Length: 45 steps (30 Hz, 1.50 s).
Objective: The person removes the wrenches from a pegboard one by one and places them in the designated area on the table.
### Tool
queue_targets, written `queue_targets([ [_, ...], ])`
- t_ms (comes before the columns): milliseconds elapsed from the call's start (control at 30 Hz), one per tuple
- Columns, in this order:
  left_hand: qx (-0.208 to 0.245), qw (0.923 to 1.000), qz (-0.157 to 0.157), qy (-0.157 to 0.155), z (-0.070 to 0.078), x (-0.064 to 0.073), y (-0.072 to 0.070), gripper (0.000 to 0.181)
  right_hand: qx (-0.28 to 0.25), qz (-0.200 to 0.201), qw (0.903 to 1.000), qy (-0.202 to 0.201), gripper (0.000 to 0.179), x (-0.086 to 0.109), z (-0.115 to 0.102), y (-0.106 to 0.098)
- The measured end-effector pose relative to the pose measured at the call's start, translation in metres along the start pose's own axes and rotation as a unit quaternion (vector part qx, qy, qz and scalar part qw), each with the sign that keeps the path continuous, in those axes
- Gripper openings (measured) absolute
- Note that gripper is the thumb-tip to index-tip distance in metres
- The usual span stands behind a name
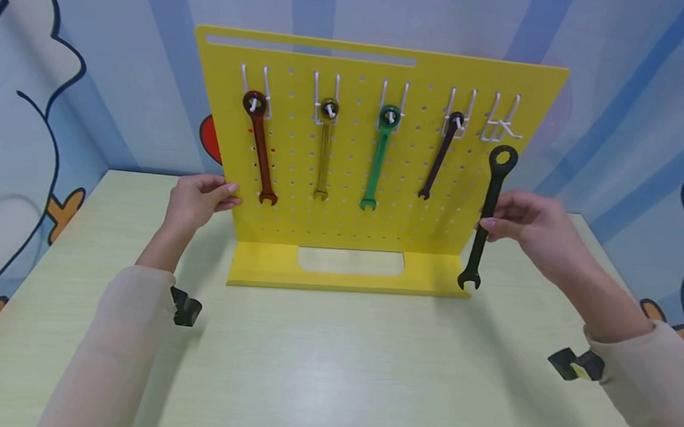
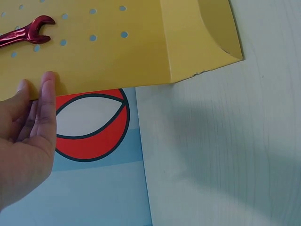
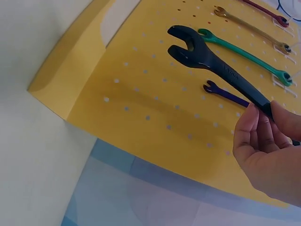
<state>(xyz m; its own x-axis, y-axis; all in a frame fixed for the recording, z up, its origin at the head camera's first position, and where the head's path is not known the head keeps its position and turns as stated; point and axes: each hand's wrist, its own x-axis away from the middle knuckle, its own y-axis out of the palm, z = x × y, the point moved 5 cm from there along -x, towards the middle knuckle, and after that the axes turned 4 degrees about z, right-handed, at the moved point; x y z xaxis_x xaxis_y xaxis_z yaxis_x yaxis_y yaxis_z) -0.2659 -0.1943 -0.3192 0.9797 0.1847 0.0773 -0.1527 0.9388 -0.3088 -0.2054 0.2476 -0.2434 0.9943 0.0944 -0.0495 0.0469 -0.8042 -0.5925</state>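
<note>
My right hand (image 1: 529,233) pinches a black combination wrench (image 1: 491,205) between thumb and fingers. The wrench is tilted in front of the right edge of a yellow pegboard (image 1: 341,229), ring end up and open end down. Just above that ring is a white wire hook (image 1: 500,128) with nothing on it. At the board's left edge, my left hand (image 1: 194,199) grips the rim with thumb and fingertips. A red wrench (image 1: 261,151), a gold wrench (image 1: 324,154), a green wrench (image 1: 377,160) and a smaller dark purple wrench (image 1: 439,160) hang by their rings from other hooks.
The pegboard stands on a yellow foot (image 1: 264,264) with a cut-out, on a pale wooden table (image 1: 322,361). Close behind it rises a blue striped wall (image 1: 381,12) with cartoon figures. Small black devices (image 1: 185,307) are worn at both wrists.
</note>
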Motion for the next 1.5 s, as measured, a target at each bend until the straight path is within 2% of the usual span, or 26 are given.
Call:
queue_targets([
  [233, -0.001, 1.0000, 0.001, 0.003, 0.000, 0.000, 0.001, 0.040, -0.007, -0.046, 0.9989, -0.001, 0.022, -0.002, 0.011, 0.022],
  [567, -0.003, 1.0000, 0.006, 0.002, 0.000, -0.001, 0.000, 0.039, -0.082, -0.089, 0.9920, 0.036, 0.015, -0.003, 0.024, 0.065],
  [767, -0.006, 1.0000, 0.007, 0.002, -0.001, -0.001, 0.001, 0.039, -0.109, -0.111, 0.9864, 0.053, 0.013, -0.002, 0.030, 0.093],
  [1067, -0.006, 0.9999, 0.011, 0.003, -0.001, -0.002, 0.002, 0.037, -0.145, -0.143, 0.9767, 0.065, 0.010, -0.002, 0.033, 0.132],
  [1233, -0.010, 0.9999, 0.011, 0.003, 0.000, -0.001, 0.002, 0.038, -0.155, -0.161, 0.9730, 0.055, 0.008, -0.002, 0.033, 0.149],
  [1500, -0.017, 0.9998, 0.013, 0.002, -0.001, -0.001, 0.002, 0.038, -0.170, -0.182, 0.9654, 0.077, 0.011, -0.002, 0.030, 0.173],
])
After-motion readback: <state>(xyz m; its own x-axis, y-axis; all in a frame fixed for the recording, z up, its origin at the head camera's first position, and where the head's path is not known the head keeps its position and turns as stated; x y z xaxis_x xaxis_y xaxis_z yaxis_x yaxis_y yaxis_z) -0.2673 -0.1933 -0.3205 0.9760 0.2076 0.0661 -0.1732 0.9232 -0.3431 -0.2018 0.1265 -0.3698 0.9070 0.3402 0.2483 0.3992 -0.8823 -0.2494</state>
